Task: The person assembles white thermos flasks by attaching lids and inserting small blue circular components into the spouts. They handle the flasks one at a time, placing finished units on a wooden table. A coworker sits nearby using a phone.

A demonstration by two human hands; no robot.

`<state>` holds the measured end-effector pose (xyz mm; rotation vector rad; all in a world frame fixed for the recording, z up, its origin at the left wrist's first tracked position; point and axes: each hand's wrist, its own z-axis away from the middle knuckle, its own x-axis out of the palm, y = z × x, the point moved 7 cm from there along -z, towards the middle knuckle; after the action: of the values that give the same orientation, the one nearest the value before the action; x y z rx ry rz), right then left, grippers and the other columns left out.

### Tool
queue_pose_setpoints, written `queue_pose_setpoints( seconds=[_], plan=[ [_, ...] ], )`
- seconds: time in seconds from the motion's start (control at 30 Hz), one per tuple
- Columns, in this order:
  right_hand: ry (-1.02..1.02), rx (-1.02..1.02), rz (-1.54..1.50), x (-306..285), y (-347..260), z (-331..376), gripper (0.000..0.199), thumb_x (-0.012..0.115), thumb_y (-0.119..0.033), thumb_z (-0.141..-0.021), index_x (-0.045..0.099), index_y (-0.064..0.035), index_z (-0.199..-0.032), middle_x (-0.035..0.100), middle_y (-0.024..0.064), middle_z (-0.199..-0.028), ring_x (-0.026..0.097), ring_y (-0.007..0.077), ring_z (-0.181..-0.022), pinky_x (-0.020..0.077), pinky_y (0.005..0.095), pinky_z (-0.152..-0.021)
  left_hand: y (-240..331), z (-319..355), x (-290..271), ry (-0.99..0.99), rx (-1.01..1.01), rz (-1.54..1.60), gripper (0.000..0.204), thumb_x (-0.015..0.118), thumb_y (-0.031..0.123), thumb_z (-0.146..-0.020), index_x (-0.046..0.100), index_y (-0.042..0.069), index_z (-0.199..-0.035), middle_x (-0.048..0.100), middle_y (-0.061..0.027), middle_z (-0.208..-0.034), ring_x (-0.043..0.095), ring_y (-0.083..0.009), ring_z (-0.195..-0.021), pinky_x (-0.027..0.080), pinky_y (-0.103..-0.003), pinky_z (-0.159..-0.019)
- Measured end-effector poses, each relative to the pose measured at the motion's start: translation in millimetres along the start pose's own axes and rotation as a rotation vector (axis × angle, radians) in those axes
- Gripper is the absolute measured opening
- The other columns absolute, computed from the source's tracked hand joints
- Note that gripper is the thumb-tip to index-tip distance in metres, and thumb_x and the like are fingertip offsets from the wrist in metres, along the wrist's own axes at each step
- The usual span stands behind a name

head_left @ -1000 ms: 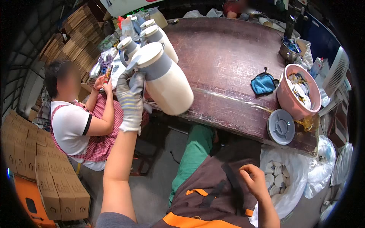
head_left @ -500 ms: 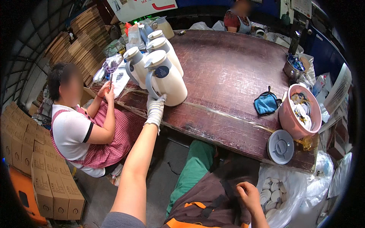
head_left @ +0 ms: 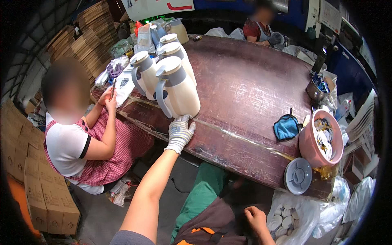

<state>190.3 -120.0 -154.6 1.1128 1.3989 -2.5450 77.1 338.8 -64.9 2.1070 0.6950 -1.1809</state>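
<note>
My left hand, in a striped white knit glove, touches the table at the foot of the nearest cream vacuum jug. Its fingers are stretched toward the base, the tips against it. The jug stands upright, its grey handle and a dark round label toward the left. Close behind it are a second jug and several more, with cream bodies and grey collars. Low over my lap, my bare right hand has its fingers loosely curled, and nothing shows in it.
A seated person at the left holds a phone; another sits across the table. At the right are a blue cloth pouch, a pink bucket of small parts and a grey round lid. Cartons stack lower left.
My left hand has slid right and nearer along the jug's base. The jug has turned, so its round label moved left behind the handle. My right hand has shifted slightly lower.
</note>
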Motion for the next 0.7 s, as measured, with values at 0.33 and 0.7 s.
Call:
queue_pose_setpoints(
  seconds=[0.33, 0.7],
  plan=[
    [-0.153, 0.33, -0.517, 15, 39, -38, 0.021, 0.063, -0.019, -0.087, 0.065, 0.0024, -0.088, 0.053, 0.0022, -0.055, 0.048, 0.0112, -0.041, 0.0389, 0.0254, -0.039, -38, -28, 16, 0.126, -0.342, -0.14, 0.054, 0.062, 0.034, -0.08, 0.049, 0.006, -0.123, 0.054, -0.0149, -0.122, 0.051, -0.0335, -0.113, 0.042, -0.048, -0.094],
    [-0.236, 0.053, -0.356, 24, 49, -55, 0.023, 0.06, -0.02, -0.088, 0.065, 0.0026, -0.086, 0.049, 0.0031, -0.05, 0.044, 0.0128, -0.037, 0.0361, 0.0271, -0.036, -29, -19, 18, -0.017, -0.3, 0.024, 0.028, 0.05, 0.03, -0.088, 0.059, 0.011, -0.106, 0.067, -0.0169, -0.088, 0.066, -0.0342, -0.08, 0.05, -0.048, -0.071]
  ],
)
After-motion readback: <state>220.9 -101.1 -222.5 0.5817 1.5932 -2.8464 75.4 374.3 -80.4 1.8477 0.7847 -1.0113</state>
